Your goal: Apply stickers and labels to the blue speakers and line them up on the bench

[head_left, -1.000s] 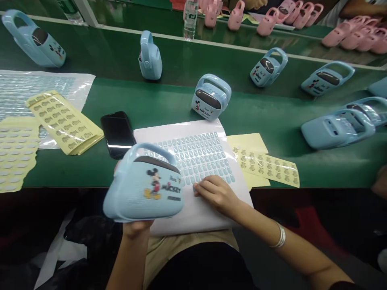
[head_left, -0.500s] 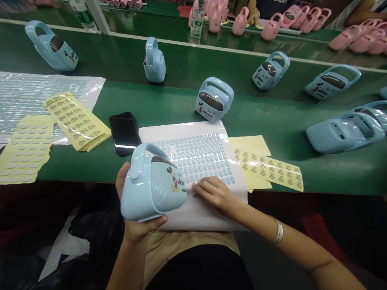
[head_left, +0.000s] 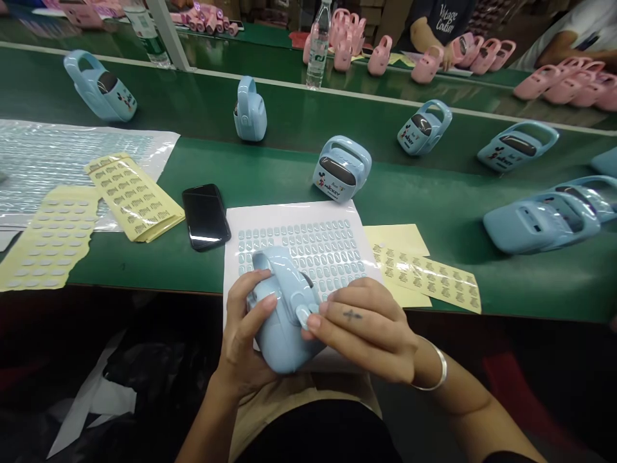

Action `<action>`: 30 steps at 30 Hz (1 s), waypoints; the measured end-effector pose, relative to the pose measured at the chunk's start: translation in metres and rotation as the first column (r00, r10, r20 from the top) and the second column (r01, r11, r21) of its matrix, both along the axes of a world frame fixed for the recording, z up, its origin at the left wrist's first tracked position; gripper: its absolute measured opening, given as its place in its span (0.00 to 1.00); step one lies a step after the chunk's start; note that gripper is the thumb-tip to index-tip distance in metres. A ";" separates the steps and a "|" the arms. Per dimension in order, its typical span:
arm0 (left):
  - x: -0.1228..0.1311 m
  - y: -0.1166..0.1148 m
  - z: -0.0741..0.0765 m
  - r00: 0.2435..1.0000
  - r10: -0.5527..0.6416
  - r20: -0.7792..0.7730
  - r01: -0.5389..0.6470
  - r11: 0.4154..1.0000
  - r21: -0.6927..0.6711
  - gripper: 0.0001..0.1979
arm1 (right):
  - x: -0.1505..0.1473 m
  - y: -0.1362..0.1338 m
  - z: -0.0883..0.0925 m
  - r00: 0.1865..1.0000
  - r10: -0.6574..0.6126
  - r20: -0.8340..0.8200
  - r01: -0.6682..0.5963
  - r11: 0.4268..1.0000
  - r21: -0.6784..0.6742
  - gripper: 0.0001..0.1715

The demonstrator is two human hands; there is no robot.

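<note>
A light-blue portable speaker [head_left: 284, 337] with a carry handle is gripped in my left hand [head_left: 248, 334], its side turned up toward me. My right hand [head_left: 369, 325] pinches a small light-blue oval sticker [head_left: 303, 315] between thumb and fingers, right at the speaker's handle joint. Whether the sticker touches the surface all over, I cannot tell. Below and behind the speaker lies a white sheet [head_left: 250, 215] bearing rows of similar light-blue stickers; part of it is hidden by the speaker and my hands.
Beyond the sheet stands another blue speaker [head_left: 342, 168]; several more are spread along the green table [head_left: 270, 173]. To the left lie a black phone [head_left: 206, 217] and yellow label sheets [head_left: 135, 199]. More yellow labels [head_left: 434, 273] lie right. A water bottle [head_left: 318, 51] and co-workers are beyond.
My right hand has lifted off the sticker sheet with a sticker and come to the speaker's side. The speaker has moved right and been turned, its printed front now facing away.
</note>
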State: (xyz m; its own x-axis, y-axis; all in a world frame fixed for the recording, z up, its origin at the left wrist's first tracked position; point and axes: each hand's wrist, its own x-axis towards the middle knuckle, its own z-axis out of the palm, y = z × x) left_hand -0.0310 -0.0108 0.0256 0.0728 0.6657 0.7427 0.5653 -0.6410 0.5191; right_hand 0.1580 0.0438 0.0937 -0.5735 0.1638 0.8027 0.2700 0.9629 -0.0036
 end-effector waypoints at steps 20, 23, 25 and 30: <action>-0.005 -0.002 0.003 0.997 0.038 -0.073 -0.036 0.999 0.030 0.39 | -0.010 0.012 -0.006 0.998 0.062 0.008 -0.062 0.998 0.001 0.03; -0.008 -0.002 0.004 0.994 0.052 -0.099 -0.050 0.998 0.025 0.38 | -0.012 0.012 0.000 0.997 0.076 0.034 -0.074 0.997 -0.037 0.01; -0.008 -0.003 0.005 0.993 0.054 -0.106 -0.052 0.998 0.019 0.39 | -0.013 0.013 0.004 0.993 0.099 0.069 -0.093 0.993 -0.078 0.06; -0.010 -0.004 0.006 0.990 0.074 -0.117 -0.077 0.997 -0.016 0.38 | -0.011 0.024 0.015 0.935 0.205 0.290 -0.176 0.977 -0.124 0.10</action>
